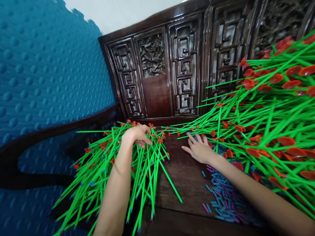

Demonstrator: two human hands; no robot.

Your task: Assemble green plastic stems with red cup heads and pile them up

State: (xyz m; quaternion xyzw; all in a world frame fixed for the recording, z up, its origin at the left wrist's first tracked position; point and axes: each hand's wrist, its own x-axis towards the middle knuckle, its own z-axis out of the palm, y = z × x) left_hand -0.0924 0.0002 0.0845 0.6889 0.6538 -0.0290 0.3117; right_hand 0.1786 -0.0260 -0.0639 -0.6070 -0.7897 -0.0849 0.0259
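Observation:
My left hand (139, 135) is bent at the wrist over the left pile of green sticks (115, 157) with orange-red cups, its fingers apart and nothing visible in them. Many of these sticks have small blue or purple tips at their lower ends. My right hand (199, 148) is spread palm down at the left edge of a larger pile of green sticks (265, 121) with orange-red cups. Beneath my right forearm lie many small blue and purple pieces (226, 200), loose on the dark wooden seat (182, 177).
A carved dark wooden backrest (157, 98) with openwork panels rises behind both piles. On the left is a curved wooden armrest (49, 129), with a blue bumpy mat (49, 65) beyond it. A white wall (123, 13) shows at the top.

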